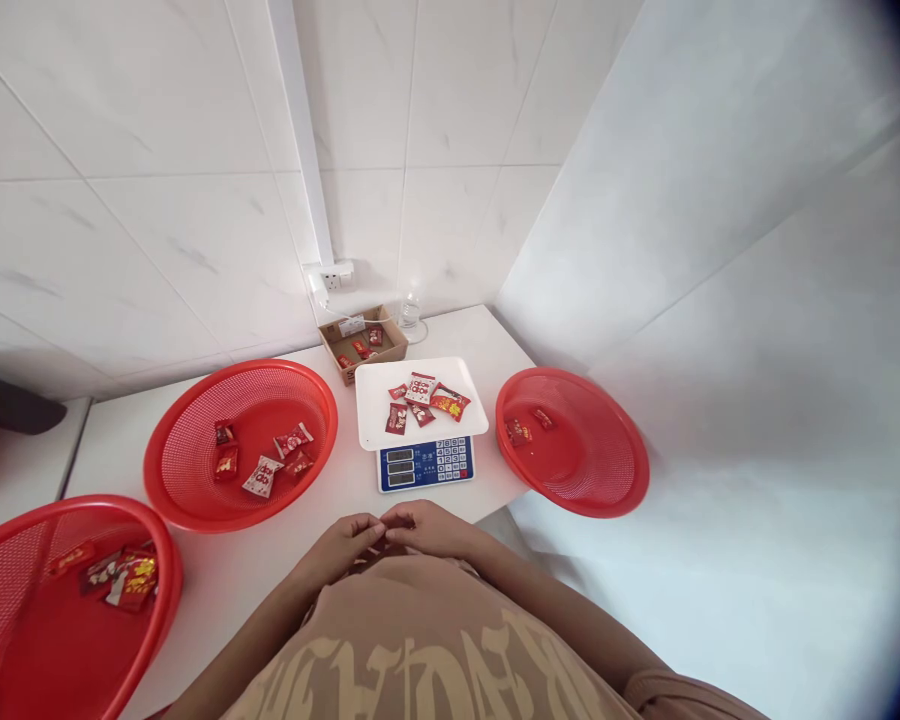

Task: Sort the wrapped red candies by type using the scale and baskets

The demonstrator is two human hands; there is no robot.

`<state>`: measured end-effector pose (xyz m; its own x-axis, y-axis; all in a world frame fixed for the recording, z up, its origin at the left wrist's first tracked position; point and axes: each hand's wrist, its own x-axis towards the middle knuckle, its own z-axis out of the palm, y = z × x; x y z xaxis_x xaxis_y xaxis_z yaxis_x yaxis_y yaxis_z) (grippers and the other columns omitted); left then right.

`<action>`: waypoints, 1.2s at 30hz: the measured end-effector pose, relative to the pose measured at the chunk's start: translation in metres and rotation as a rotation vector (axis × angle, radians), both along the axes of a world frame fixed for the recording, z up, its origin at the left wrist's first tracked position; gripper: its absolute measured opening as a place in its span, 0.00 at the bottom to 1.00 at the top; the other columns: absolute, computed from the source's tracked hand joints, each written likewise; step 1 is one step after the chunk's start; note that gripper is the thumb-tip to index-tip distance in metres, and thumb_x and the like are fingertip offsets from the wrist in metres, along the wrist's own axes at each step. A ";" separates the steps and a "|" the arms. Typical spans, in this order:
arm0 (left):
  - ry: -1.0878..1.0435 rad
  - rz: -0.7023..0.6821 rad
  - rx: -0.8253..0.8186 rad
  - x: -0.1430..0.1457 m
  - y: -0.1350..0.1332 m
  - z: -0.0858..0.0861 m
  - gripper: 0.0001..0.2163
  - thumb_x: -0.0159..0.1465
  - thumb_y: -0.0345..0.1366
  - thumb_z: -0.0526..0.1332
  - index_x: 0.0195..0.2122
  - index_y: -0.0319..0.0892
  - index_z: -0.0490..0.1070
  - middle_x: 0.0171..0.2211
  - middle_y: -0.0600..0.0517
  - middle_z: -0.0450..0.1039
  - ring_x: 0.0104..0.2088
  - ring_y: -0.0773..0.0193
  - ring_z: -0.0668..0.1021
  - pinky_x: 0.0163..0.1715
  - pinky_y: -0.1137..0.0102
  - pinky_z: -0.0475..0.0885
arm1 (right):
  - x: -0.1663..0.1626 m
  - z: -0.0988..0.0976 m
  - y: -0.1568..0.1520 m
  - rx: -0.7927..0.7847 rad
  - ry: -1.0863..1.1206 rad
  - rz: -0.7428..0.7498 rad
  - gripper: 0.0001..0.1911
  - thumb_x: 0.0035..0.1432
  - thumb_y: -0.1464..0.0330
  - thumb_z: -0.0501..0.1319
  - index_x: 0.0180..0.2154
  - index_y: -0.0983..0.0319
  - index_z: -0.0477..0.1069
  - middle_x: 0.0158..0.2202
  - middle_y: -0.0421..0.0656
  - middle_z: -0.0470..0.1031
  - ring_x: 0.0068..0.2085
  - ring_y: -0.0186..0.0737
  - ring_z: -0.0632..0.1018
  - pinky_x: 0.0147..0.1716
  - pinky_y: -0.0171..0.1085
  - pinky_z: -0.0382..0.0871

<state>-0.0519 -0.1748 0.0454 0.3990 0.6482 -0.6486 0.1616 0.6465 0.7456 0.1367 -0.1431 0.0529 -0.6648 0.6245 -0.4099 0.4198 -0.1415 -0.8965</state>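
My left hand [343, 545] and my right hand [429, 528] rest together at the table's near edge, against my belly, fingertips touching. The fingers are curled and pressed together, and nothing shows in them. Just beyond them stands a blue-and-white digital scale [426, 463] with a white weighing tray [375, 420] bearing several red candy packets [424, 398]. Neither hand touches the scale.
A red mesh basket [187, 440] left of the scale holds several packets. Another basket [15, 640] at the near left holds more. A third basket [592, 480] on the right holds two. A small cardboard box [345, 350] with packets and a wall socket [337, 275] lie behind.
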 end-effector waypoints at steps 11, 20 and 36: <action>0.049 -0.036 0.005 0.000 -0.001 0.004 0.24 0.48 0.60 0.61 0.28 0.41 0.68 0.22 0.57 0.67 0.23 0.69 0.65 0.25 0.73 0.54 | 0.000 0.003 -0.002 -0.054 -0.041 0.007 0.16 0.54 0.66 0.58 0.44 0.61 0.75 0.42 0.43 0.79 0.43 0.42 0.77 0.43 0.37 0.67; 0.081 -0.069 0.032 -0.002 0.000 0.009 0.23 0.49 0.59 0.60 0.27 0.41 0.67 0.20 0.59 0.61 0.22 0.70 0.60 0.24 0.73 0.53 | -0.001 -0.001 0.000 -0.021 -0.063 0.034 0.16 0.55 0.66 0.57 0.44 0.62 0.75 0.42 0.45 0.79 0.43 0.42 0.77 0.42 0.37 0.68; 0.055 -0.075 0.031 -0.001 0.002 -0.004 0.22 0.51 0.57 0.59 0.31 0.41 0.66 0.25 0.57 0.66 0.25 0.69 0.67 0.27 0.72 0.58 | 0.004 -0.008 0.001 0.067 -0.172 0.032 0.13 0.55 0.66 0.58 0.41 0.62 0.76 0.39 0.44 0.79 0.41 0.41 0.78 0.40 0.35 0.68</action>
